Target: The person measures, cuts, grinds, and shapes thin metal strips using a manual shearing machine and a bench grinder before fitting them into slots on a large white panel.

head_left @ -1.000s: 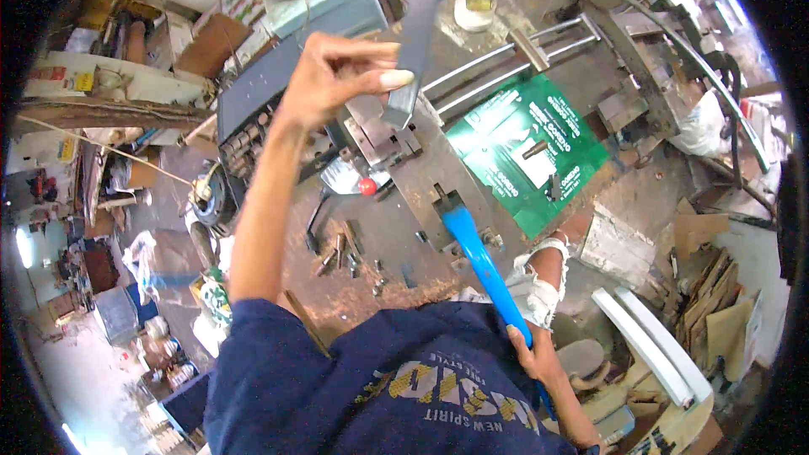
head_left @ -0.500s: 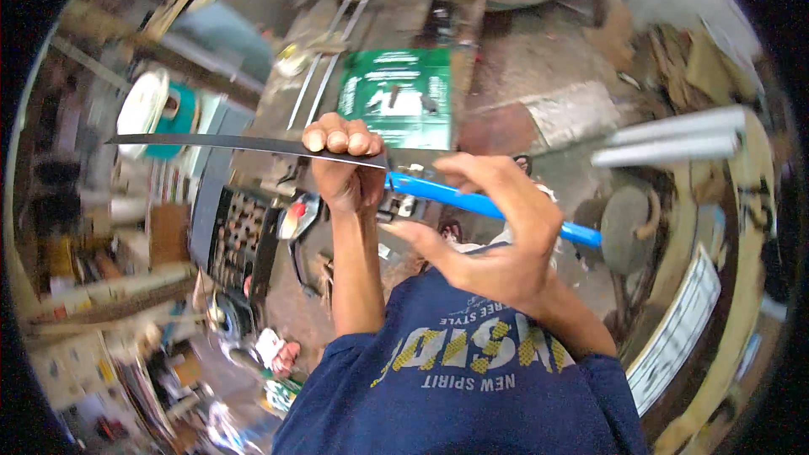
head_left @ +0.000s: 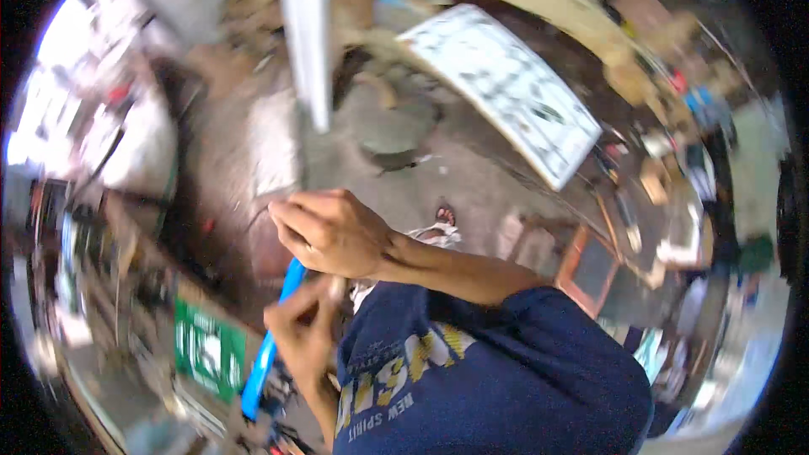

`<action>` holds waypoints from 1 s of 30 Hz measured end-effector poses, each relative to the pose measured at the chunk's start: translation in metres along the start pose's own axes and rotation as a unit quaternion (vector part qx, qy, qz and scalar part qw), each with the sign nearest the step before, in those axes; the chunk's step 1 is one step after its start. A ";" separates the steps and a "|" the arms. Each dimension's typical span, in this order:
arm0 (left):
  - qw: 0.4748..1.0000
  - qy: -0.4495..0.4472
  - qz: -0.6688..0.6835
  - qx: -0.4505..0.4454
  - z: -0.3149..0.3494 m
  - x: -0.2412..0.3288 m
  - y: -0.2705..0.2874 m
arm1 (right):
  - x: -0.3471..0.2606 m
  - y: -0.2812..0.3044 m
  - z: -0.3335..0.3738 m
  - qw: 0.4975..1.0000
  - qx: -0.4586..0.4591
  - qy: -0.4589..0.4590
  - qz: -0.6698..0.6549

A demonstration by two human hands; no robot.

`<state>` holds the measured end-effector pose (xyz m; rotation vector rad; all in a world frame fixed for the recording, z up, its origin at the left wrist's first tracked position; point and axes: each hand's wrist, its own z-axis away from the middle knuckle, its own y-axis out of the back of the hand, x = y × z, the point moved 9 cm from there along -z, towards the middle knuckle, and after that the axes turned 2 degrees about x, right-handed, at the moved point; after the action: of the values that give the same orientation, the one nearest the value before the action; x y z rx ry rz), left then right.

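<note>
My right hand reaches across from the right, fingers curled over the upper end of a long blue handle. This handle belongs to the long, thin, dark blade seen earlier; the blade cannot be made out now. It slants down to the left, passing by my left hand. Just below the right hand, my left hand has its thumb and fingers bent close to the handle. Motion blurs them, so I cannot tell whether they grip it.
A green printed sheet lies at the lower left. White lengths and a round grey stand are ahead. A large white patterned panel leans at the right. Beyond my right arm is an orange-edged frame.
My view has swung to the right. My right hand, open before, has closed over the handle's upper end. The handle now slants down to the left, and the blade has gone from sight.
</note>
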<state>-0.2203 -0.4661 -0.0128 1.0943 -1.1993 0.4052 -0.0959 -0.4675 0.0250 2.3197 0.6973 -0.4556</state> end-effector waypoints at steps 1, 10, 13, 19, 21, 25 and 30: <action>0.996 -0.080 0.044 0.009 -0.002 0.038 -0.011 | 0.020 0.023 0.011 0.999 -0.009 0.020 0.041; 0.953 0.209 0.067 -0.211 -0.118 0.006 -0.239 | 0.116 0.236 0.131 0.939 -0.060 0.197 0.276; 0.888 0.164 0.218 -0.371 -0.114 0.059 -0.321 | 0.137 0.286 0.156 0.930 -0.023 0.169 0.326; 0.929 0.038 0.142 -0.340 -0.151 0.083 -0.400 | 0.237 0.363 0.198 0.964 -0.001 -0.128 0.234; 0.942 0.072 0.168 -0.280 -0.156 0.108 -0.388 | 0.313 0.404 0.227 0.905 0.046 -0.402 0.127; 0.945 0.131 0.210 -0.212 -0.162 0.111 -0.389 | 0.427 0.438 0.316 0.811 0.117 -0.524 0.232; 0.962 0.008 0.239 -0.134 -0.148 0.174 -0.379 | 0.512 0.401 0.322 0.802 0.096 -0.504 0.306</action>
<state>0.2112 -0.5654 -0.0265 0.5601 -1.4560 0.5987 0.5060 -0.7595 -0.2561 1.8943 -0.6199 -1.3128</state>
